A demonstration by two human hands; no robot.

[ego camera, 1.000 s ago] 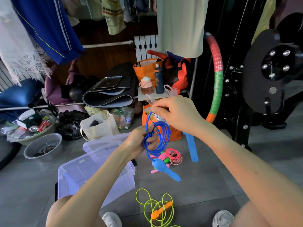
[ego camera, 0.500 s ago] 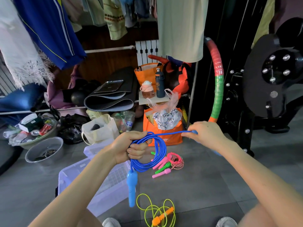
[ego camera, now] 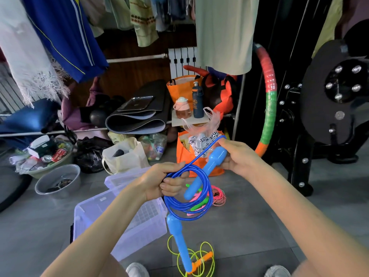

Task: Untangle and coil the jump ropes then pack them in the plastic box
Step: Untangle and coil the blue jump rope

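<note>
The left hand (ego camera: 159,181) has its fingers curled tight around the coiled blue jump rope (ego camera: 185,215); the loops hang just below this grip. To the right of it, the right hand (ego camera: 241,156) grips one blue handle (ego camera: 205,172). The plastic box (ego camera: 89,208) stands open below the left grip, a little to its left.

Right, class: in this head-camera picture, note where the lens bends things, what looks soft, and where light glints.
Head view: wide-angle distortion tilts the blue garment and black machine frame outward; the forearms look stretched and soft at the bottom, while the left hand, right hand and blue jump rope are sharp; bolts on the black disc glint.
</note>
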